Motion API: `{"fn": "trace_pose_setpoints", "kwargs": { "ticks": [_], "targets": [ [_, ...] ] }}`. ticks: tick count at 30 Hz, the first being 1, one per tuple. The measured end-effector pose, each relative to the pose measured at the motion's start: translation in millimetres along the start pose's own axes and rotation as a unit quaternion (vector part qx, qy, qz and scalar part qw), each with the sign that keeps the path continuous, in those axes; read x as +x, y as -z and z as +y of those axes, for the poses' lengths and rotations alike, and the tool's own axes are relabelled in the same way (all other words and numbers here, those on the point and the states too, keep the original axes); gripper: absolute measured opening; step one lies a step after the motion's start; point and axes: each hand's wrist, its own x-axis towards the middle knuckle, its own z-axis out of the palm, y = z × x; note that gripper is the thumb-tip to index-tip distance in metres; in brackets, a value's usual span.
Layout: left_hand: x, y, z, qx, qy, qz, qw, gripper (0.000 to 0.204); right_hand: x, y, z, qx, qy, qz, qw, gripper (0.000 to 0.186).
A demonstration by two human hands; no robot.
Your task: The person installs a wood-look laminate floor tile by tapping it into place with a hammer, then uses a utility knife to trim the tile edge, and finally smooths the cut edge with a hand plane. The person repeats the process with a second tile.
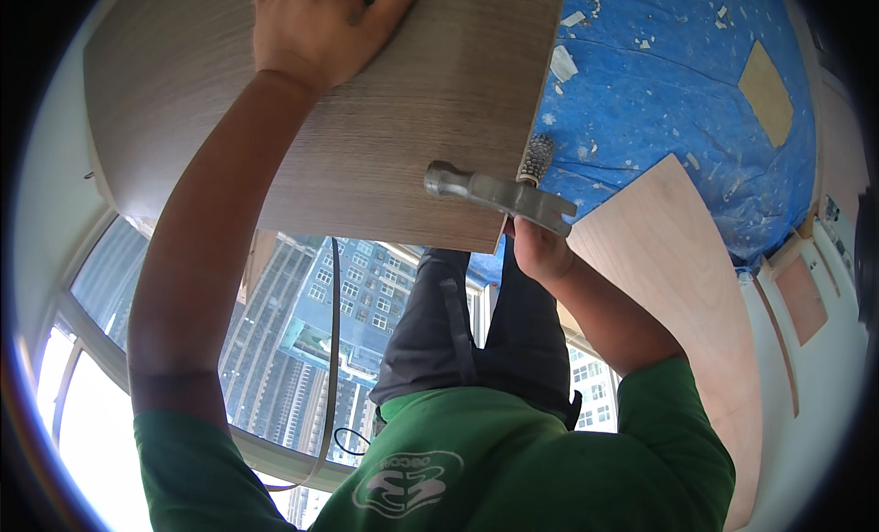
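Observation:
A wide brown wood-grain panel point(394, 120) spans the upper left. My left hand point(320, 28) rests on its face, palm down with the thumb spread; the other fingertips run out of view at the top. Beside the panel's near right corner, my right hand point(542, 253) is closed around the head end of a claw hammer point(499, 193). Its fingers are partly hidden behind the metal head. The striking end overlaps the panel in the view, and the textured grip points away past the panel's right edge. Whether the hammer touches the panel I cannot tell.
Blue sheeting point(659, 92) with scattered debris covers the floor at right. A pale plywood sheet point(673, 257) lies there, with a smaller tan piece point(766, 94) farther off. At left, a large window point(284, 349) shows buildings; a dark strip point(334, 349) stands before it.

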Motion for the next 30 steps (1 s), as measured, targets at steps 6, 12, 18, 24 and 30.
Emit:
{"fn": "trace_pose_setpoints", "kwargs": {
  "ticks": [6, 12, 18, 24, 30],
  "targets": [
    [0.9, 2.1, 0.8, -0.014, 0.004, -0.008, 1.000, 0.070, -12.1, -1.2, -14.0, 0.281, -0.086, -0.105, 0.950, 0.026],
    [0.7, 3.2, -4.4, -0.025, 0.000, -0.014, 1.000, 0.071, 2.8, 4.1, -12.1, 0.247, -0.124, -0.076, 0.958, 0.044],
    [-0.1, 1.8, -0.7, -0.022, -0.004, 0.004, 1.000, 0.072, 29.6, 7.1, 2.0, 0.211, -0.038, -0.072, 0.974, 0.054],
    [-0.7, 0.1, 2.1, -0.003, 0.005, 0.006, 1.000, 0.074, 50.1, -2.5, 0.2, 0.227, -0.041, -0.043, 0.972, 0.056],
    [-2.8, 0.9, -1.3, -0.001, -0.008, 0.010, 1.000, 0.074, 73.8, 5.2, -2.7, 0.213, -0.030, -0.040, 0.976, 0.054]
  ]
}}
